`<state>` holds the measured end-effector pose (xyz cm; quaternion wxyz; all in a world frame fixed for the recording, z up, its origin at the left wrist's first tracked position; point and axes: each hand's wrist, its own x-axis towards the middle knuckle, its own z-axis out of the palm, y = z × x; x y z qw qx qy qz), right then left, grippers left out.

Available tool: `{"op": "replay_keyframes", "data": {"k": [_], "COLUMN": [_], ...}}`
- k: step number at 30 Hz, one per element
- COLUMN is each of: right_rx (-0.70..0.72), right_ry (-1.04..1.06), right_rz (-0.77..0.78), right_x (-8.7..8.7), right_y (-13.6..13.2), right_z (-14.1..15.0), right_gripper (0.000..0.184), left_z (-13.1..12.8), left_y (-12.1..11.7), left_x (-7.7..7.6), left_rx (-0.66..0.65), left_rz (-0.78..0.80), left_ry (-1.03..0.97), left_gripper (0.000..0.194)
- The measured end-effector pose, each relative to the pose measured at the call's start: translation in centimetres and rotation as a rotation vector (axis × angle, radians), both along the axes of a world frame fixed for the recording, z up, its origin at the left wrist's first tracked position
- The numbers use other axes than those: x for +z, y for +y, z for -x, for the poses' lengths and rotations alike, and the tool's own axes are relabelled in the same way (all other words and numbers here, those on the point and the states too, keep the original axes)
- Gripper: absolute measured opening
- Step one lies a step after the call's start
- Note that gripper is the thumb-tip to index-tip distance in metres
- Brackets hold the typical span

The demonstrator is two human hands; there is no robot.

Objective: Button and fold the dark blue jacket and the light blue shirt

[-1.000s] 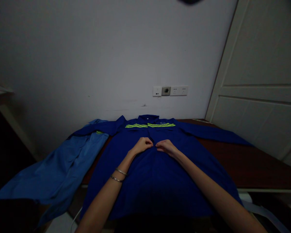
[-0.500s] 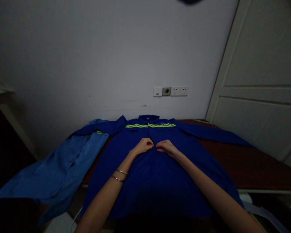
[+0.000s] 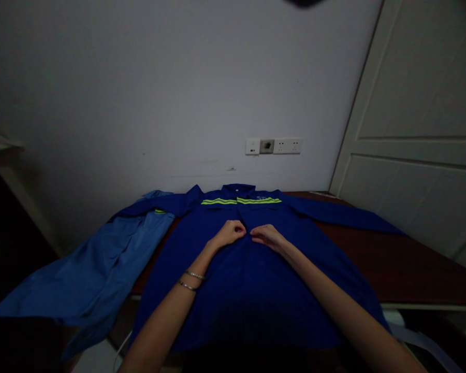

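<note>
A dark blue work jacket with yellow-green reflective stripes lies spread flat on a brown table, collar toward the wall. My left hand and my right hand meet at the middle of its front placket. Both have their fingers curled and pinch the fabric edges there, almost touching each other. Two thin bracelets circle my left wrist. What the fingertips grip beyond the cloth is too small to see.
A lighter blue garment hangs over the table's left edge. Wall sockets sit above the table on the white wall. A white door stands at the right. The room is dim.
</note>
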<state>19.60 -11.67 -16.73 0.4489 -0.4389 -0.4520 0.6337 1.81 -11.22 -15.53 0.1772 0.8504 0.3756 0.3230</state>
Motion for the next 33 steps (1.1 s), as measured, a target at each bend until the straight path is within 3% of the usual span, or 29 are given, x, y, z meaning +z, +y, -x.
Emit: {"op": "replay_keyframes", "data": {"k": [20,26,29,33], "right_rx": [0.022,0.022,0.053,0.013], "right_ry": [-0.038,-0.038,-0.212,-0.766], "right_rz": [-0.031,-0.043,-0.153,-0.576], "right_x": [0.2,0.8,1.2,0.9], "right_y": [-0.1,-0.2,-0.3,-1.0], "right_z": [0.1,-0.8,-1.8,-3.2], "right_gripper": [0.008,0.006,0.009,0.039], "left_z": [-0.1,2.1,3.8,5.5], "left_y": [0.1,1.2,1.2,0.1], "left_x": [-0.2,0.0,0.1,-0.2], "left_rx": [-0.007,0.108,0.14,0.232], "left_rz": [-0.045,0.029,0.094,0.122], "left_ry": [0.031,-0.046,-0.015,0.224], "left_gripper": [0.014,0.016,0.029,0.058]}}
